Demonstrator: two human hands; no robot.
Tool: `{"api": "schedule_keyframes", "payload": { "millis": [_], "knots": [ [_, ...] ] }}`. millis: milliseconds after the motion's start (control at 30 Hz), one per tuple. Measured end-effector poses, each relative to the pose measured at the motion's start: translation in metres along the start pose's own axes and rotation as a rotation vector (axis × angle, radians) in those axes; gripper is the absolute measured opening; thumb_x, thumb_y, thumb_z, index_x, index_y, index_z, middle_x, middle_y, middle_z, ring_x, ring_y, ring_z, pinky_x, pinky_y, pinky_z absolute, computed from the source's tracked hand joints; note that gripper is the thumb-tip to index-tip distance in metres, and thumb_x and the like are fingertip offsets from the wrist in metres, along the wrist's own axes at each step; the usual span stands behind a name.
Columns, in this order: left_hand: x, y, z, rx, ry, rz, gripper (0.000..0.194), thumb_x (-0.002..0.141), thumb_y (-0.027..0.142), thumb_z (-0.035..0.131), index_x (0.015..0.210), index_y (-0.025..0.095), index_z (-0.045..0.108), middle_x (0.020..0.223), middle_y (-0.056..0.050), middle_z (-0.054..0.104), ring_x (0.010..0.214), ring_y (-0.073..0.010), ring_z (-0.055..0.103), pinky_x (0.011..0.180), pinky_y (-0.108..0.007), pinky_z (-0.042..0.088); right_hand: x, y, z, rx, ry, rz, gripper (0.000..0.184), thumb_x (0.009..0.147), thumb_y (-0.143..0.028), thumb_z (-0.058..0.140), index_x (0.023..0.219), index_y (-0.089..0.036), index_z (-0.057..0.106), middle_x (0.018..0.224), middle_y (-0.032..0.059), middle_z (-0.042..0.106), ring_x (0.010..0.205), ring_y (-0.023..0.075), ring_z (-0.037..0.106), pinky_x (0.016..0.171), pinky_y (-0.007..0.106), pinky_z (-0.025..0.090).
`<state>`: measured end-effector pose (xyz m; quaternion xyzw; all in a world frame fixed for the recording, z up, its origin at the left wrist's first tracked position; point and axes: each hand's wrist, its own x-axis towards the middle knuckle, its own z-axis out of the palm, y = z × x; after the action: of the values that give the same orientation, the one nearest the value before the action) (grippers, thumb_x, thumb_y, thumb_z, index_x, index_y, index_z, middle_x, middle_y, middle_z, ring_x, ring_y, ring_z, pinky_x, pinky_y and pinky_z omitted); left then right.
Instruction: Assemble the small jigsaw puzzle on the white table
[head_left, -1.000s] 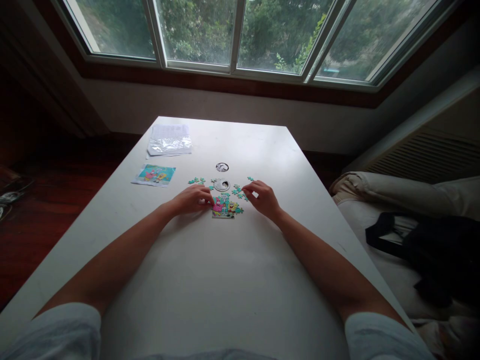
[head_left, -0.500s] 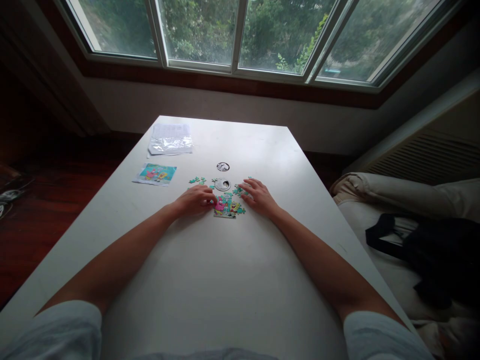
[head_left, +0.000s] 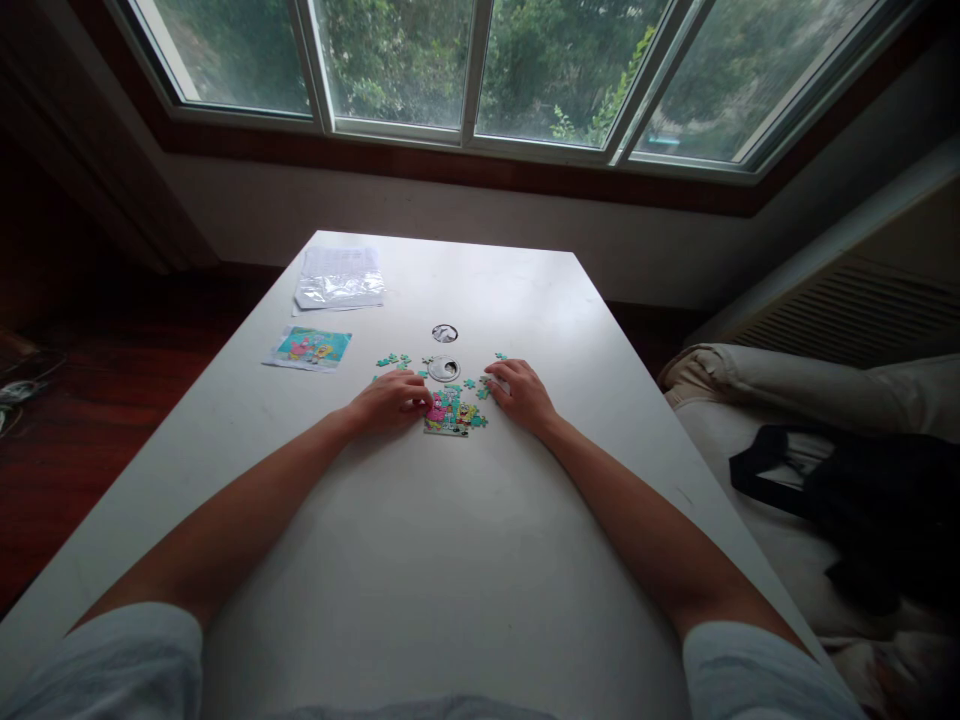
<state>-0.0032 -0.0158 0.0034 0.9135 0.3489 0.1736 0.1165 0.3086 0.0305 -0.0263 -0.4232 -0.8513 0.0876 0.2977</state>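
Note:
A partly joined jigsaw puzzle with pink, yellow and teal cartoon figures lies flat on the white table. At its left edge, my left hand has curled fingers, thumb and forefinger closed against the pink part. To the right, my right hand rests low over the table, its fingers slightly bent and apart. Loose teal puzzle pieces lie beside its fingertips, some of them perhaps covered. More loose pieces are scattered beyond my left hand.
A round grey-white disc lies just behind the puzzle, with a smaller round opening or disc farther back. The printed cartoon picture and a clear plastic bag with papers are on the left. Dark clothing lies on the sofa.
My right hand has drawn its fingers in and shifted slightly, showing more of the loose pieces beside the puzzle. My left hand stays at the puzzle's left edge.

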Motion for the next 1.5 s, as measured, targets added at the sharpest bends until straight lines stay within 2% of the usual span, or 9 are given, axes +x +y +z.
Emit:
{"api": "schedule_keyframes", "payload": {
  "millis": [233,767,933,1067,1200,1367,1500],
  "knots": [
    [0.001,0.002,0.000,0.010,0.001,0.003,0.018,0.095,0.024,0.054,0.092,0.023,0.072,0.087,-0.005,0.067,0.084,-0.0187,0.058,0.080,-0.031,0.043,0.000,0.003,0.002,-0.020,-0.020,-0.005,0.018,0.095,-0.029,0.061,0.108,-0.026,0.073,0.121,0.0085,0.069,0.119,0.0290,0.056,0.104,0.051,0.047],
    [0.000,0.002,0.003,-0.025,0.036,-0.021,0.016,0.092,0.020,0.055,0.090,0.022,0.070,0.082,-0.003,0.065,0.080,-0.0174,0.057,0.077,-0.029,0.042,0.004,-0.002,0.000,-0.035,-0.106,0.057,0.016,0.090,-0.024,0.063,0.105,-0.025,0.068,0.126,0.0083,0.065,0.120,0.0284,0.055,0.105,0.047,0.044],
    [0.001,0.003,0.004,-0.016,0.049,-0.020,0.015,0.092,0.019,0.055,0.089,0.022,0.070,0.082,-0.003,0.064,0.079,-0.0170,0.057,0.077,-0.028,0.042,0.004,-0.006,-0.001,0.015,-0.079,0.096,0.017,0.085,-0.020,0.065,0.102,-0.024,0.065,0.115,0.0071,0.068,0.113,0.0281,0.056,0.100,0.045,0.045],
    [0.001,0.005,0.004,0.003,0.044,-0.026,0.016,0.093,0.020,0.054,0.090,0.022,0.070,0.082,-0.003,0.065,0.080,-0.0175,0.057,0.077,-0.029,0.042,0.004,-0.010,-0.003,0.052,-0.034,0.062,0.009,0.085,-0.018,0.064,0.091,-0.024,0.065,0.100,0.0057,0.070,0.102,0.0268,0.057,0.095,0.043,0.046],
    [0.001,0.006,0.004,0.014,0.047,-0.037,0.017,0.094,0.021,0.054,0.091,0.022,0.071,0.085,-0.004,0.067,0.083,-0.0183,0.059,0.080,-0.029,0.042,0.004,-0.017,-0.006,0.184,0.022,0.057,0.005,0.087,-0.020,0.063,0.090,-0.023,0.066,0.089,0.0038,0.068,0.090,0.0224,0.059,0.085,0.037,0.048],
    [0.004,0.012,0.004,-0.015,0.087,-0.094,0.015,0.092,0.021,0.057,0.094,0.022,0.072,0.085,-0.003,0.067,0.082,-0.0174,0.058,0.080,-0.029,0.041,0.004,-0.031,-0.006,0.484,-0.003,0.117,0.026,0.093,-0.032,0.062,0.116,-0.024,0.069,0.084,0.0007,0.065,0.072,0.0150,0.057,0.071,0.030,0.048],
    [0.008,0.023,0.003,-0.012,0.171,-0.204,0.014,0.092,0.022,0.058,0.089,0.021,0.071,0.081,-0.002,0.066,0.078,-0.0170,0.057,0.078,-0.030,0.041,0.005,-0.044,-0.003,0.633,-0.017,0.173,0.022,0.090,-0.041,0.067,0.100,-0.023,0.074,0.084,0.0020,0.067,0.073,0.0151,0.059,0.068,0.030,0.049]
  ]
}}
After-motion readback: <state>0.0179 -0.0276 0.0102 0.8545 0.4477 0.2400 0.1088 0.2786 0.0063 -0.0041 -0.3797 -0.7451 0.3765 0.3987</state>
